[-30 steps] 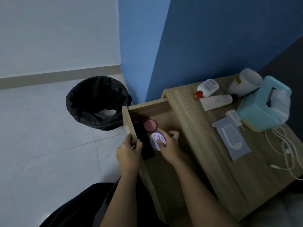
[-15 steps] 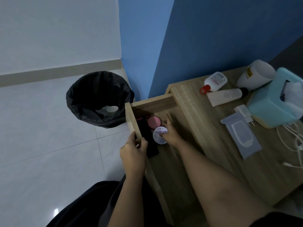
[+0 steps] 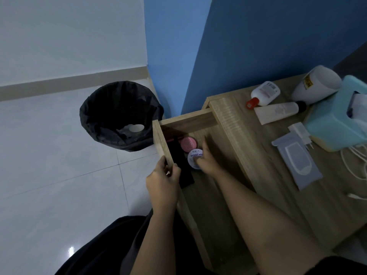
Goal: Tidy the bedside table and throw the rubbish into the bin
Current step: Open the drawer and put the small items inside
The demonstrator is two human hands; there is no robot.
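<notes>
The wooden bedside table (image 3: 264, 175) has its drawer (image 3: 160, 139) pulled out. My left hand (image 3: 162, 180) grips the top edge of the drawer front. Inside the drawer my right hand (image 3: 208, 162) rests on a white round jar (image 3: 193, 156) with a purple-lettered lid, thumb on the lid and index finger spread. A pink round jar (image 3: 188, 144) lies just behind it, and a flat black item (image 3: 179, 155) lies along the drawer front. The black-lined bin (image 3: 119, 116) stands on the floor left of the drawer, with pale rubbish in it.
On the tabletop lie a white bottle with a red cap (image 3: 265, 93), a white tube (image 3: 276, 114), a large white container (image 3: 315, 84), a teal tissue box (image 3: 333, 126), a grey wipes packet (image 3: 297, 163), a charger plug (image 3: 299, 132) and a white cable (image 3: 355, 161). Blue walls stand behind.
My right hand has carried the white jar deeper into the drawer and set it down beside the pink jar. The left hand has stayed on the drawer front.
</notes>
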